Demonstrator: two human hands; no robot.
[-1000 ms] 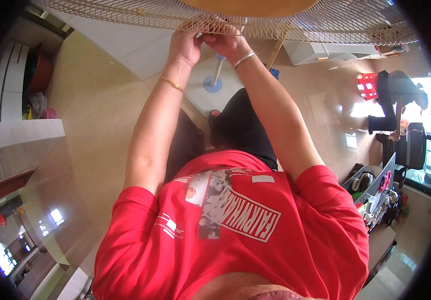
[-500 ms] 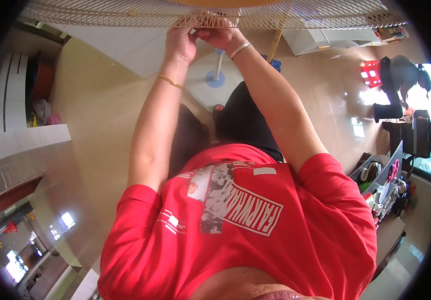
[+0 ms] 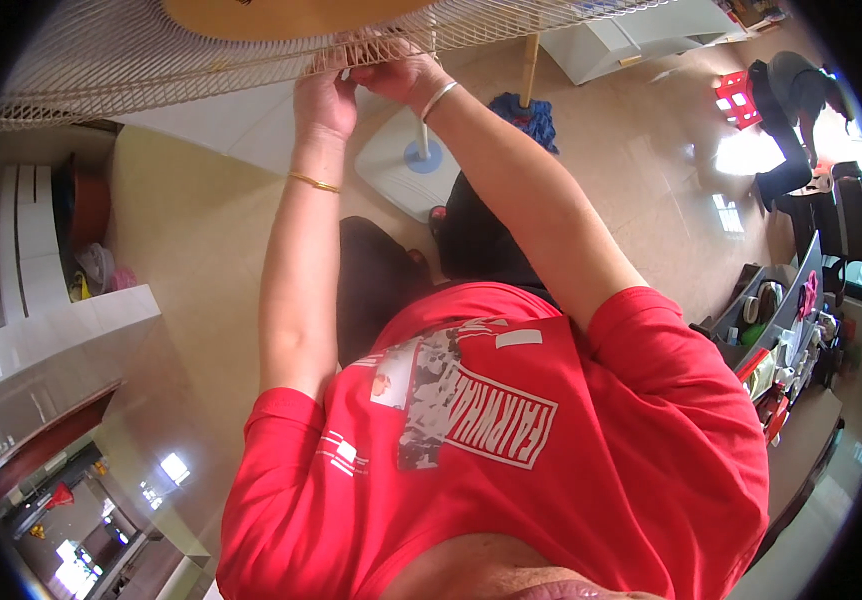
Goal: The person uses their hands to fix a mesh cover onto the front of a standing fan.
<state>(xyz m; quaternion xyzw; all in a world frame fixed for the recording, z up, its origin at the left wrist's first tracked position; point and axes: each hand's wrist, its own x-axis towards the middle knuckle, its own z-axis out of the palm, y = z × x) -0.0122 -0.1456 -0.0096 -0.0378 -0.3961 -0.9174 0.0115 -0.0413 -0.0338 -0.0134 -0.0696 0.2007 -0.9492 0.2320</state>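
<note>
Overhead at the top edge spreads the pale wire guard [image 3: 151,68] of a standing fan, with a round orange part [image 3: 291,18] at its middle. My left hand [image 3: 326,100] and my right hand [image 3: 399,78] meet at the guard's lower rim, side by side. Their fingers are bent around the rim, and wires partly cover the fingertips. Whether a small part such as a clip lies between them cannot be seen. Below stands the fan's white pole [image 3: 425,125] on a pale square base [image 3: 381,165] near my feet.
A mop with a blue head [image 3: 526,122] stands right of the base. Farther right, a person [image 3: 791,95] bends beside a red plastic stool [image 3: 738,100]. A grey shelf with small items [image 3: 771,310] is at right; a pale counter [image 3: 61,325] runs along the left.
The guard now tilts, its left side lower, and more of the orange middle shows. My hands sit slightly left and lower in view, still at the rim. The mop head shows more fully.
</note>
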